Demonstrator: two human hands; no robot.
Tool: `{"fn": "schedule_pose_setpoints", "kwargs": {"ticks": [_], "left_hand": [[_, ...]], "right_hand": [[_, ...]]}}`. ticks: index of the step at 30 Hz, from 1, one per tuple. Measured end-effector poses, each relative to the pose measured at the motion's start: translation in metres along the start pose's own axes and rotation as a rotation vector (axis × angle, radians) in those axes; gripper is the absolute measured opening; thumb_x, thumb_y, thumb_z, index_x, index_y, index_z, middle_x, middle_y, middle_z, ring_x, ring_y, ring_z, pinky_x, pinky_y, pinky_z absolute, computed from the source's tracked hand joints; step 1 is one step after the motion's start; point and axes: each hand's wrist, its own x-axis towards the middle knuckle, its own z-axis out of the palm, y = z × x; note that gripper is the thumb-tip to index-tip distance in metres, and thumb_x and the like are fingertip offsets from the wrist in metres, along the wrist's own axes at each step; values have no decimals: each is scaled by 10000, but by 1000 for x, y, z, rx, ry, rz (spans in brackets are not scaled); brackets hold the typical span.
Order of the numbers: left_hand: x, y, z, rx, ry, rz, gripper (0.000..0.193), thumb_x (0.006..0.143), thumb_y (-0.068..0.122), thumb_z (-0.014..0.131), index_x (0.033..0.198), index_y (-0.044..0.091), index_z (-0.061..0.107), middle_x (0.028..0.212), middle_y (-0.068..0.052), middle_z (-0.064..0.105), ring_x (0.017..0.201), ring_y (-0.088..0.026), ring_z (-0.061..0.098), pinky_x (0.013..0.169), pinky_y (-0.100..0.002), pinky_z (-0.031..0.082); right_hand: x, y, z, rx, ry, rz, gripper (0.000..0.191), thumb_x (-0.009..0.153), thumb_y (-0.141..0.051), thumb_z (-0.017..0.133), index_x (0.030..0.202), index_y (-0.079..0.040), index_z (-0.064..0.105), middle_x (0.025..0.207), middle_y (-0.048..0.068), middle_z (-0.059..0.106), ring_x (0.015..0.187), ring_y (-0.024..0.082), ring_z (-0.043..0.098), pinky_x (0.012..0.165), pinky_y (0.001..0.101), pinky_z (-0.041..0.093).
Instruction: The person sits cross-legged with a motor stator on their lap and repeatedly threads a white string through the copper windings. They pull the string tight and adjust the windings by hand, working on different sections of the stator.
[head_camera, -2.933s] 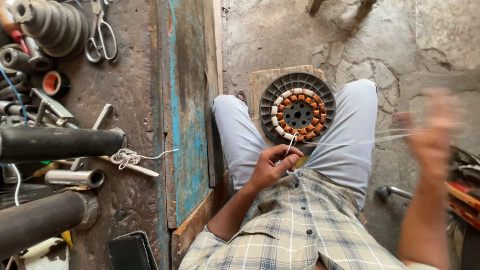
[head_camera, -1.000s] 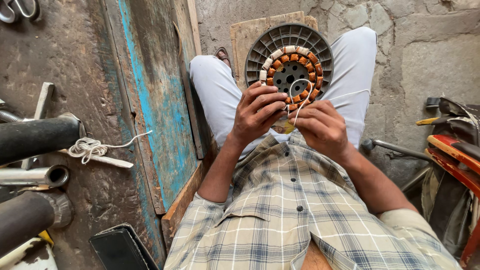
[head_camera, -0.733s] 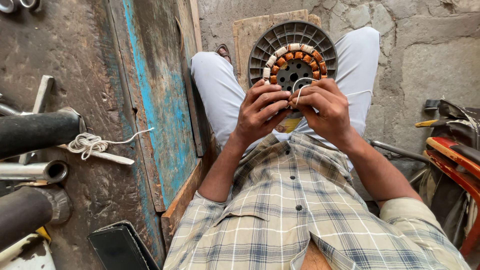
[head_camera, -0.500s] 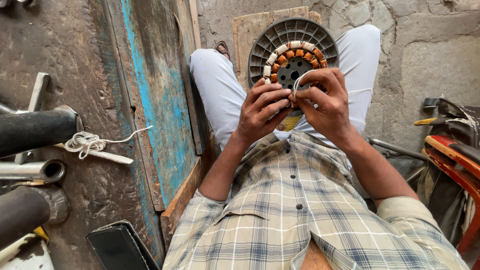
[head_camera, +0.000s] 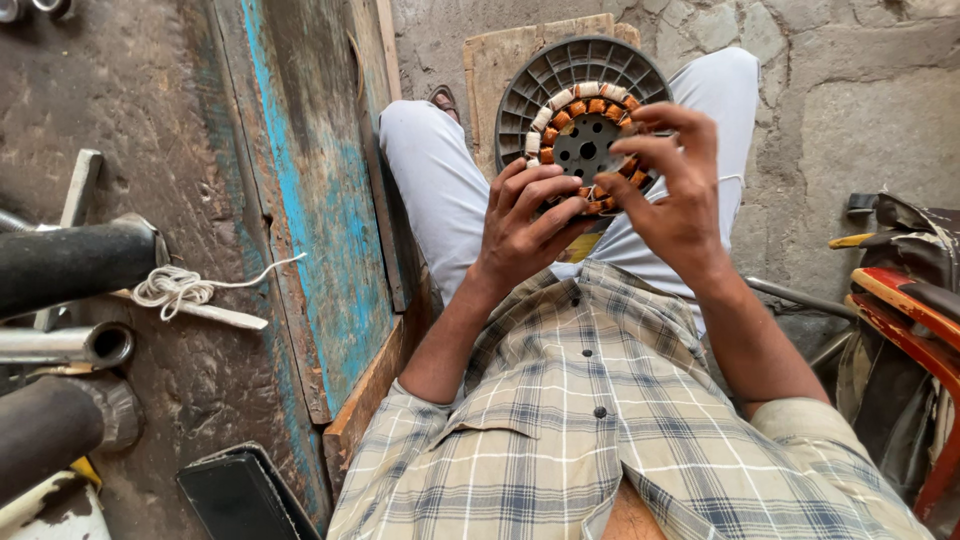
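Note:
A round grey plastic fan disc (head_camera: 560, 72) with a ring of copper-wound coils (head_camera: 588, 105) rests between my knees, over a wooden board (head_camera: 495, 65). My left hand (head_camera: 522, 222) grips the lower left edge of the coil ring, fingers curled over it. My right hand (head_camera: 672, 195) reaches over the ring's right side, thumb and fingertips pinched at the coils. A thin pale thread (head_camera: 735, 179) runs from that hand. The lower coils are hidden behind both hands.
A worn blue-painted plank (head_camera: 310, 200) edges a dark workbench (head_camera: 150, 110) on my left, with black pipes (head_camera: 70, 265), a stick wound with white string (head_camera: 175, 288) and a dark flat case (head_camera: 240, 495). Red and black metal parts (head_camera: 900, 300) lie at the right on the stone floor.
My right hand came in from far out at the right to the coil ring. Over the last second its fingers have slid upward across the coils, while the left hand kept its grip.

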Motion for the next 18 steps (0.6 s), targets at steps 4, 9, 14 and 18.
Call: {"fn": "schedule_pose_setpoints", "kwargs": {"ticks": [4, 9, 14, 18], "left_hand": [[3, 3, -3, 20, -10, -14, 371, 855, 314, 896, 1155, 209, 707, 1316, 27, 603, 1338, -206, 498, 1245, -463, 359], [6, 2, -3, 27, 19, -10, 349, 855, 303, 900, 1133, 211, 709, 1302, 31, 611, 1328, -202, 506, 1216, -455, 379], [6, 1, 2, 40, 33, 4, 313, 870, 269, 892, 1115, 209, 708, 1287, 25, 616, 1309, -208, 520, 1187, -459, 389], [8, 4, 7, 37, 42, 19, 303, 869, 255, 887, 1111, 215, 710, 1284, 32, 617, 1293, -205, 522, 1163, -458, 391]], "right_hand": [[-29, 30, 3, 223, 211, 205, 610, 1074, -451, 684, 1496, -68, 468, 1540, 160, 460, 1408, 224, 509, 1200, 389, 442], [-94, 66, 5, 395, -508, 453, 311, 1003, -189, 633, 1251, -24, 722, 800, 80, 698, 668, 148, 631, 602, 301, 528], [-128, 103, -84, 514, 143, 333, 260, 1189, -190, 570, 1017, -86, 733, 849, 50, 713, 546, 31, 539, 484, 205, 429], [-121, 126, -120, -160, 153, 586, 215, 1144, -252, 690, 1054, -84, 789, 862, 50, 699, 732, 171, 594, 651, 329, 445]]}}
